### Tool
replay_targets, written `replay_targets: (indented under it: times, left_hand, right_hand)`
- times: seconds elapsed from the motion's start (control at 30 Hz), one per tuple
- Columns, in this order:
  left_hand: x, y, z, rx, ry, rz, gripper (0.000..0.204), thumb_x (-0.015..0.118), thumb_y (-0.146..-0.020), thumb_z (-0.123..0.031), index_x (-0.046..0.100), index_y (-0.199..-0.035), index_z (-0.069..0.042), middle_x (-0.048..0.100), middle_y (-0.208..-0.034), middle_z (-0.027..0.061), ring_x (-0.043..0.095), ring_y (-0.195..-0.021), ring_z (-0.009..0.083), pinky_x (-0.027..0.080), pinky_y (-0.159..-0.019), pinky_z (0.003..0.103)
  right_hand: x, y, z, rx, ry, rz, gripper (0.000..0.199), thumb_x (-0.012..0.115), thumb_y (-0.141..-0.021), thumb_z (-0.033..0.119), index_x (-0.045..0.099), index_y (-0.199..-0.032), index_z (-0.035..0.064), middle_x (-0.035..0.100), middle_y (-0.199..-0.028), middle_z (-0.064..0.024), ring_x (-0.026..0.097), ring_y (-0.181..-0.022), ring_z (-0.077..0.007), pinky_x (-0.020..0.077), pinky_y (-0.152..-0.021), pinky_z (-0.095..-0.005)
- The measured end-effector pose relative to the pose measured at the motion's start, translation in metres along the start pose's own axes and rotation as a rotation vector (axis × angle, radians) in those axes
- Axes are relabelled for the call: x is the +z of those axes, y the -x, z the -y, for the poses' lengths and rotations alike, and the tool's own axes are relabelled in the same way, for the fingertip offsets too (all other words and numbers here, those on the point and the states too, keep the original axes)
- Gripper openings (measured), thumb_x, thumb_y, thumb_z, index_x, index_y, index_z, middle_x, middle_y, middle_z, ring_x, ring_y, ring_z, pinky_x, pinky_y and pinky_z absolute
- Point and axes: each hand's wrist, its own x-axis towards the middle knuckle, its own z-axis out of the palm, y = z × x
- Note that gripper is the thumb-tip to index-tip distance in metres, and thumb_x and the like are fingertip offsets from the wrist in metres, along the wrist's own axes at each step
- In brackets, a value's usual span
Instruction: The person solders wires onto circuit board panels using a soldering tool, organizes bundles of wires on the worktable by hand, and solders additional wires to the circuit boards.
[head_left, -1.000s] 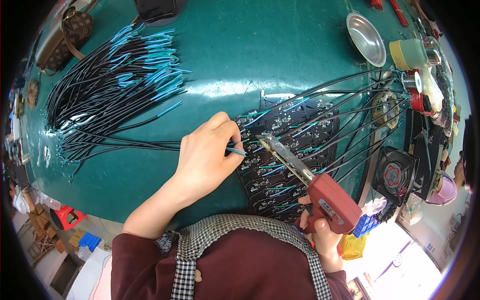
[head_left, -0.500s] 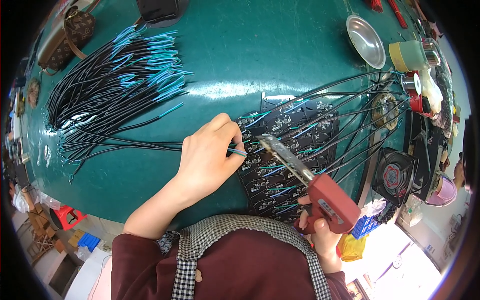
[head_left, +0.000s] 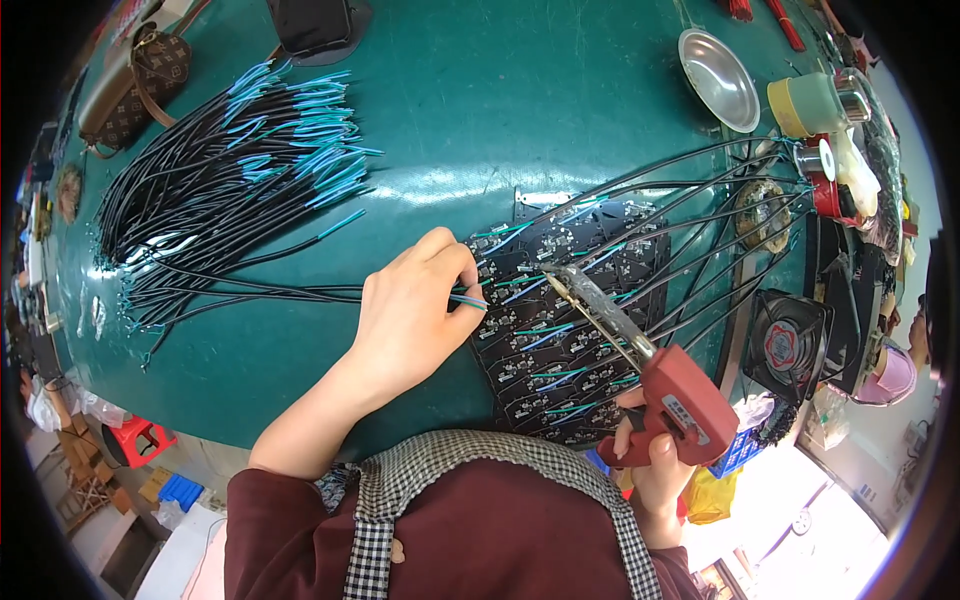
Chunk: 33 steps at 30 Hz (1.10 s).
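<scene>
My left hand (head_left: 415,315) pinches the blue-tipped end of a black wire (head_left: 300,292) between thumb and fingers, at the left edge of a black circuit board panel (head_left: 560,340). My right hand (head_left: 655,455) grips the red handle of a soldering gun (head_left: 660,385). Its metal tip (head_left: 560,275) points up-left over the board, a short way right of my left fingers. Several black wires with blue ends are attached to the board and run off to the right.
A big bundle of loose black wires (head_left: 220,200) with blue tips lies on the green table (head_left: 480,120) at left. A metal dish (head_left: 718,78), tape roll (head_left: 805,103), small fan (head_left: 790,342) and solder spool (head_left: 765,215) stand at right. A brown bag (head_left: 135,80) sits far left.
</scene>
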Motion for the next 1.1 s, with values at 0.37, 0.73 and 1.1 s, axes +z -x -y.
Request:
replay_targets:
  times: [0.37, 0.73, 1.1]
  left_hand:
    - [-0.002, 0.000, -0.001, -0.003, 0.001, 0.015, 0.011, 0.062, -0.072, -0.009, 0.054, -0.077, -0.004, 0.051, -0.079, 0.0070, 0.055, -0.068, 0.0272, 0.041, -0.059, 0.035]
    - [-0.004, 0.001, 0.005, 0.019, 0.044, 0.034, 0.014, 0.064, -0.070, -0.006, 0.056, -0.082, -0.005, 0.052, -0.080, 0.0068, 0.055, -0.069, 0.0240, 0.041, -0.059, 0.034]
    - [-0.040, -0.006, 0.002, 0.374, 0.155, -0.319, 0.016, 0.070, -0.069, 0.004, 0.067, -0.083, -0.001, 0.057, -0.074, 0.0061, 0.054, -0.061, 0.0153, 0.045, -0.054, 0.025]
  right_hand:
    - [-0.002, 0.001, -0.003, 0.005, -0.013, 0.017, 0.066, 0.068, -0.081, 0.037, 0.044, -0.124, -0.0062, 0.058, -0.106, -0.0242, 0.055, -0.059, -0.0172, 0.0425, -0.049, -0.0244]
    - [0.001, -0.001, -0.004, 0.032, -0.036, 0.047, 0.069, 0.070, -0.079, 0.037, 0.042, -0.126, -0.0049, 0.059, -0.106, -0.0241, 0.056, -0.058, -0.0171, 0.0443, -0.050, -0.0239]
    - [-0.013, -0.009, 0.008, -0.117, -0.056, -0.146, 0.073, 0.073, -0.076, 0.039, 0.041, -0.125, -0.0062, 0.057, -0.102, -0.0244, 0.055, -0.062, -0.0170, 0.0452, -0.048, -0.0233]
